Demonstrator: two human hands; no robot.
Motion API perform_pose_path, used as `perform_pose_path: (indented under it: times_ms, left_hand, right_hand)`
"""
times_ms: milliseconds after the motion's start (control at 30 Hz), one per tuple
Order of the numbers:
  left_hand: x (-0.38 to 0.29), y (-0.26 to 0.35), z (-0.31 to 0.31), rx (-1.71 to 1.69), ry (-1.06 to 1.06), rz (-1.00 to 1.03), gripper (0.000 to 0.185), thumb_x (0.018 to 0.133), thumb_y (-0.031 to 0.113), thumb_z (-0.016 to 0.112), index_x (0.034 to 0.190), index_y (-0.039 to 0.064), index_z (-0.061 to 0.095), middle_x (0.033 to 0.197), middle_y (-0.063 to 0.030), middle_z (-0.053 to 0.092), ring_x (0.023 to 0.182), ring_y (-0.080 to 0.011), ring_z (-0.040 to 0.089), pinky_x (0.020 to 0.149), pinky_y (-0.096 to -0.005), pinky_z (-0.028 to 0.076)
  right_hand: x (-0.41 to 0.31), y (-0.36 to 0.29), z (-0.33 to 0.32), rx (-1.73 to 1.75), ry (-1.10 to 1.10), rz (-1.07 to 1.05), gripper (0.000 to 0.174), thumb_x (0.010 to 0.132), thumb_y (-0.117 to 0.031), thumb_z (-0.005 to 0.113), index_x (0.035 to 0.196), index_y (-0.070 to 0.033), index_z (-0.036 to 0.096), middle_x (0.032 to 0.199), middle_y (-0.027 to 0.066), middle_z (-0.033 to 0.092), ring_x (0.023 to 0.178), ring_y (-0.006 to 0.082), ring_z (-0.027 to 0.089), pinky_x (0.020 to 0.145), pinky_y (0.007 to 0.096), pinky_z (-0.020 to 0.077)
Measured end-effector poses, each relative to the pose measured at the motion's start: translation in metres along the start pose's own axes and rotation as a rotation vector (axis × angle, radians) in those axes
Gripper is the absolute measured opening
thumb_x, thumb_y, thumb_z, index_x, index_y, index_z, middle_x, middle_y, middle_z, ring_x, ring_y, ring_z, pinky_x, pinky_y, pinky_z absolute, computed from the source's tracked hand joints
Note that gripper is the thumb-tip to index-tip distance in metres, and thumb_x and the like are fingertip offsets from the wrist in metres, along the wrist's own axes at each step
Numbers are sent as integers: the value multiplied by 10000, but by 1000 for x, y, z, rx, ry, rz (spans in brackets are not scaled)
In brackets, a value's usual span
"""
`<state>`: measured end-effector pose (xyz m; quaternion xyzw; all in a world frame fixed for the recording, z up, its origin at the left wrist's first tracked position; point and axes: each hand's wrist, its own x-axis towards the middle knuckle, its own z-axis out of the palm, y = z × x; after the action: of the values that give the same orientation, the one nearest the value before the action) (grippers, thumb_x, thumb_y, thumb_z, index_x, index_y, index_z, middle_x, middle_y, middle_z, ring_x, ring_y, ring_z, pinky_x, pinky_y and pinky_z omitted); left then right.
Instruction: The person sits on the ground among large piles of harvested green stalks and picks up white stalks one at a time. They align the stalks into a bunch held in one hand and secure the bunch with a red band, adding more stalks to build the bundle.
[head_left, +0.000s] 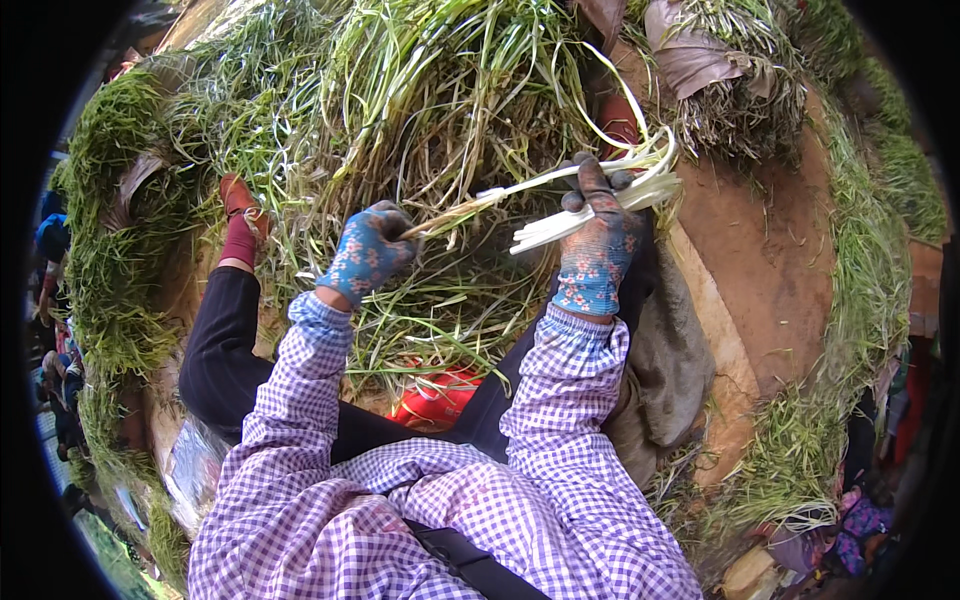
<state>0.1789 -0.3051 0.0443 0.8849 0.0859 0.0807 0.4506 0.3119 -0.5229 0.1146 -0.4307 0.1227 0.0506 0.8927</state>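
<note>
My left hand (373, 247), in a blue floral work glove, is closed on the brownish end of a thin stalk (450, 216). That stalk stretches across to my right hand (596, 217), in a matching glove with dirt-darkened fingers. A small bundle of trimmed-looking white stems (551, 229) is gripped in the right hand, with pale ends sticking out on both sides. One long pale leaf (626, 86) loops up above that hand. Just beyond both hands lies a big heap of long green leafy stalks (450, 97) with pale, partly brown lower ends.
Loose leaves (457, 315) lie between my legs, near a red plastic item (439, 397). A grey cloth sack (667, 360) rests beside my right leg on brown sheeting (765, 262). More greens (112, 217) are piled at left, and another bundle (742, 97) stands at upper right.
</note>
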Motion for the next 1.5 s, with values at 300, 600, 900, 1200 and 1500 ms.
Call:
perform_pose_path:
  times_ms: [300, 600, 900, 1200, 1500]
  left_hand:
    - [-25, -138, -159, 225, 79, -807, 356, 791, 169, 660, 1096, 5, 583, 910, -134, 654, 823, -228, 636, 723, -313, 517]
    - [60, 69, -1, -300, -51, 216, 340, 782, 118, 702, 1094, 20, 609, 960, -72, 662, 887, -124, 602, 810, -258, 471]
    - [63, 101, 58, -455, 13, 27, 130, 807, 40, 639, 924, -5, 603, 833, -75, 634, 780, -131, 600, 697, -274, 490]
    - [25, 40, 31, -346, 20, -227, 102, 786, 30, 664, 875, -12, 638, 735, -48, 619, 658, -99, 548, 614, -246, 458]
    - [46, 75, 10, -311, -39, 283, 613, 723, -7, 703, 1282, 59, 460, 1206, -118, 537, 1119, -203, 518, 947, -317, 421]
  right_hand:
    - [10, -2, -6, 276, -49, 11, 104, 840, -44, 622, 919, -64, 557, 868, 87, 618, 662, 93, 559, 416, 169, 372]
    - [5, 9, 12, 21, 1, 3, 133, 833, -79, 647, 919, -12, 571, 840, 120, 617, 583, 83, 507, 435, 172, 362]
    - [0, 13, 10, -163, -60, 34, 261, 780, -15, 682, 912, -72, 464, 805, 102, 632, 674, 139, 612, 494, 181, 425]
    - [1, -3, -3, 32, -121, 45, 257, 783, 78, 630, 873, -103, 472, 918, 171, 592, 872, 252, 624, 443, 189, 432]
    - [-4, 15, 9, -66, -95, 42, 297, 762, 18, 689, 904, -82, 448, 886, 170, 623, 680, 153, 605, 452, 181, 404]
